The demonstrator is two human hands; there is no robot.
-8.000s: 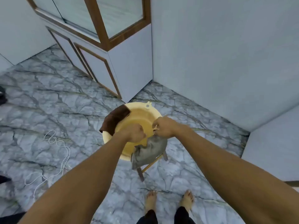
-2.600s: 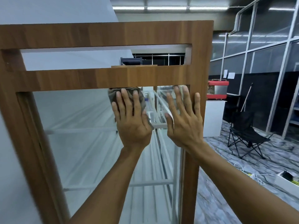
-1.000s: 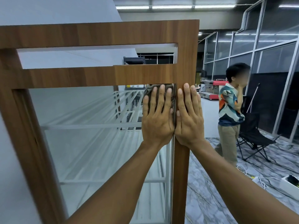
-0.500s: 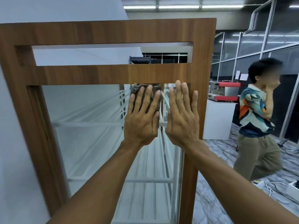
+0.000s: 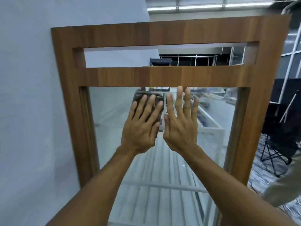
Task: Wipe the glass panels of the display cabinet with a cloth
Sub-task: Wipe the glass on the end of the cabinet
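Both our hands are up on the cabinet. Left hand [image 5: 141, 126] lies flat, fingers straight and spread, pressing the cloth [image 5: 139, 94] onto the glass panel [image 5: 109, 136]: no grip, just palm pressure. Right hand [image 5: 180, 126] is flat and empty just beside it, fingers straight, apparently against the same pane.

The cloth sits high on the pane, just under the wooden crossbar [image 5: 162, 77], about mid-width. It's grey-brown, bunched, soft and light. We judge it slides fine under a flat palm but may creep out from under the fingers; a thumb pinch on one edge would hold it.

The glass is stiff, smooth and breakable, so even pressure, no leaning. The pane looks clear; white shelves [image 5: 162, 186] show through. A folding chair [image 5: 273, 147] stands well behind, on the right.
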